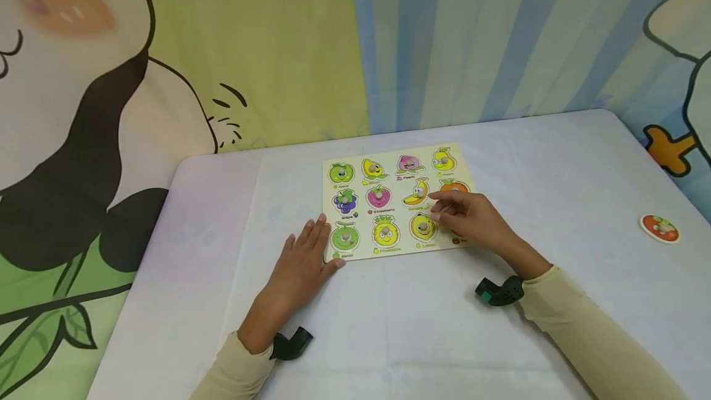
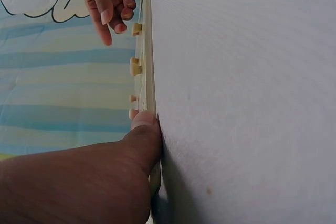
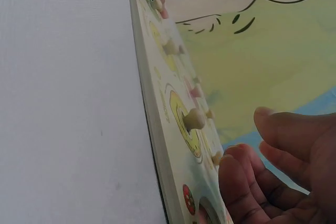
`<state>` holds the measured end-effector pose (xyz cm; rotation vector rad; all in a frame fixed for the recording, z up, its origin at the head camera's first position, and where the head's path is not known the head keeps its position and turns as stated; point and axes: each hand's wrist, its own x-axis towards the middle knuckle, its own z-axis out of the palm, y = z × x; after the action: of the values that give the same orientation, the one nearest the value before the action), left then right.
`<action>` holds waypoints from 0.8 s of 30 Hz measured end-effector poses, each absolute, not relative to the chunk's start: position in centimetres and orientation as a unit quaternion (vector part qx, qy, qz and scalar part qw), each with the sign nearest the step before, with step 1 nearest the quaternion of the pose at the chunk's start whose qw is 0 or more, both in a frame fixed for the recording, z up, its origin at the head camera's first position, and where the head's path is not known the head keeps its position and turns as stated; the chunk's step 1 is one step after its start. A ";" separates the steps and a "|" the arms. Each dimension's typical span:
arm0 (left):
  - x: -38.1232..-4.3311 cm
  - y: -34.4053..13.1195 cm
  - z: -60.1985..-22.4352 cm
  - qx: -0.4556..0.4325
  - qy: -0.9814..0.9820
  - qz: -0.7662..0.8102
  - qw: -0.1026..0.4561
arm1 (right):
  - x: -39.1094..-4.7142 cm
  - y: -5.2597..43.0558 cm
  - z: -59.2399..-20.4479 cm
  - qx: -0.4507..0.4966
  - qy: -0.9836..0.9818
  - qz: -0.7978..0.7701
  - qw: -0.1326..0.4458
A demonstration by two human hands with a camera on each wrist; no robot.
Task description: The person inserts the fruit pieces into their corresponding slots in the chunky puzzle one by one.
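Observation:
A cream wooden fruit puzzle board [image 1: 365, 218] lies flat on the table, its fruit pieces fitted with small knobs. My left hand [image 1: 300, 267] rests at the board's near left corner, fingers extended and thumb along the near edge, beside the melon piece [image 1: 345, 238]. Over the board's right side hovers my right hand [image 1: 474, 222], fingers loosely bent with nothing between them. Nearest to it are the banana piece [image 1: 415, 195], the lemon piece [image 1: 424, 227] and an orange piece [image 1: 454, 186]. It hides most of the near right corner. In the right wrist view, thumb and fingertips [image 3: 265, 111] stand apart.
A loose red tomato piece [image 1: 659, 228] lies by itself near the table's right edge. White cloth covers the table [image 1: 400, 320]. Behind it hangs a printed curtain [image 1: 266, 48] with cartoon animals and stripes. Black cameras [image 1: 500, 292] sit on both wrists.

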<state>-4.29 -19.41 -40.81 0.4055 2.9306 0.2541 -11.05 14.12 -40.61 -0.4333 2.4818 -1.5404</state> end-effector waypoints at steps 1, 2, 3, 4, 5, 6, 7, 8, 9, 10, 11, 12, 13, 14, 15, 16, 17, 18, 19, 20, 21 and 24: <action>-4.3 -19.4 -40.8 0.136 0.983 0.085 0.086 | -11.1 14.4 -40.5 -0.139 0.836 -0.523 0.092; -4.3 -19.5 -40.9 0.136 0.983 0.083 0.086 | -11.1 14.6 -40.4 -0.133 0.835 -0.526 0.091; -4.3 -19.5 -40.9 0.136 0.983 0.084 0.086 | -11.1 14.8 -40.3 -0.130 0.834 -0.529 0.090; -4.3 -19.5 -40.9 0.137 0.983 0.085 0.085 | -11.1 15.1 -40.3 -0.127 0.834 -0.530 0.089; -4.2 -19.5 -40.9 0.137 0.983 0.085 0.085 | -11.0 15.3 -40.2 -0.126 0.834 -0.530 0.086; -4.2 -19.5 -40.9 0.137 0.983 0.087 0.085 | -11.0 15.6 -40.2 -0.125 0.833 -0.532 0.085; -4.2 -19.5 -40.9 0.137 0.983 0.087 0.085 | -11.0 15.8 -40.3 -0.125 0.833 -0.533 0.083; -4.2 -19.5 -40.9 0.137 0.983 0.088 0.086 | -11.0 16.0 -40.3 -0.124 0.833 -0.533 0.082; -4.2 -19.5 -40.9 0.136 0.983 0.090 0.085 | -11.0 16.2 -40.3 -0.122 0.833 -0.533 0.081; -4.3 -19.5 -40.9 0.136 0.983 0.088 0.085 | -11.0 16.4 -40.3 -0.119 0.834 -0.533 0.080; -4.3 -19.4 -40.9 0.135 0.983 0.088 0.086 | -10.9 16.7 -40.3 -0.115 0.835 -0.532 0.079; -4.3 -19.4 -40.9 0.134 0.983 0.088 0.087 | -10.9 16.9 -40.4 -0.111 0.837 -0.530 0.078; -4.3 -19.4 -40.9 0.134 0.983 0.088 0.086 | -10.8 17.1 -40.3 -0.106 0.839 -0.529 0.077; -4.3 -19.4 -40.9 0.133 0.983 0.088 0.085 | -10.7 17.4 -40.3 -0.102 0.841 -0.527 0.074; -4.3 -19.4 -40.9 0.133 0.983 0.088 0.085 | -10.6 17.7 -40.2 -0.099 0.844 -0.523 0.070; -4.3 -19.4 -40.9 0.134 0.983 0.088 0.084 | -10.5 18.1 -40.2 -0.097 0.848 -0.518 0.064; -4.2 -19.4 -40.9 0.134 0.983 0.089 0.084 | -10.4 18.4 -40.2 -0.096 0.853 -0.510 0.057; -4.2 -19.4 -40.8 0.135 0.983 0.089 0.084 | -10.3 18.8 -40.2 -0.095 0.857 -0.504 0.050; -4.2 -19.4 -40.8 0.135 0.983 0.089 0.084 | -10.2 19.2 -40.2 -0.096 0.860 -0.500 0.043; -4.2 -19.4 -40.8 0.135 0.983 0.090 0.084 | -10.1 19.7 -40.2 -0.094 0.863 -0.494 0.037; -4.2 -19.4 -40.7 0.135 0.983 0.090 0.084 | -9.9 20.1 -40.2 -0.093 0.866 -0.490 0.031; -4.2 -19.4 -40.7 0.135 0.983 0.090 0.083 | -9.5 21.4 -40.2 -0.081 0.869 -0.487 0.017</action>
<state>-4.18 -19.40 -40.69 0.4041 2.9346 0.2689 -9.52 21.42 -40.16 -0.2526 2.7029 -1.5141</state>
